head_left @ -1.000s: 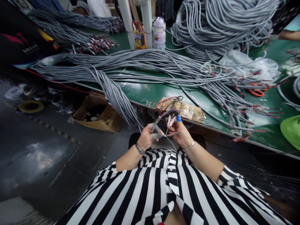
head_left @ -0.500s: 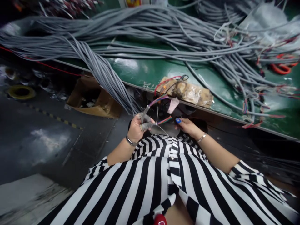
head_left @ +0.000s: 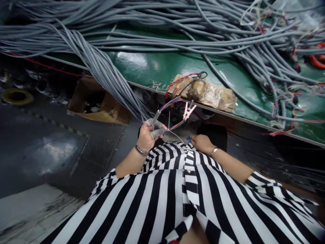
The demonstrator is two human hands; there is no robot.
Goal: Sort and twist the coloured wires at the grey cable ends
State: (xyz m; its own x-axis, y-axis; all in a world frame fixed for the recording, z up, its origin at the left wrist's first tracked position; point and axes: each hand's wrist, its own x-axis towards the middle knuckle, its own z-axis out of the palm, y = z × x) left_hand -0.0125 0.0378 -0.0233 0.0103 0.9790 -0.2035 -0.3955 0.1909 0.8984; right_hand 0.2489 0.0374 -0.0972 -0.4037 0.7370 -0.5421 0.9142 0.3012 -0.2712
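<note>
My left hand (head_left: 150, 134), with grey wraps on some fingers, is closed around grey cable (head_left: 155, 117). Two stripped ends fan out from it: an upper bunch of coloured wires (head_left: 170, 103) and a lower bunch (head_left: 177, 124), beside a thin white string (head_left: 176, 136). A pink clothespin (head_left: 188, 111) stands at the tips of the lower bunch; whether it grips them I cannot tell. Close to my striped shirt, my right hand (head_left: 202, 143) is closed, fingers curled. Something small and blue (head_left: 189, 139) shows at its fingertips, too small to name.
Long bundles of grey cable (head_left: 152, 20) cover the green bench (head_left: 152, 62). A taped cardboard piece (head_left: 213, 96) with red and black leads sits on its front edge. Below stand an open cardboard box (head_left: 111, 108) and a yellow ring (head_left: 17, 97). Orange handles (head_left: 317, 61) lie far right.
My right hand has drawn back toward my body, away from the wire ends. The pink clothespin has turned, showing its two legs. My left hand keeps its hold; the view has shifted slightly.
</note>
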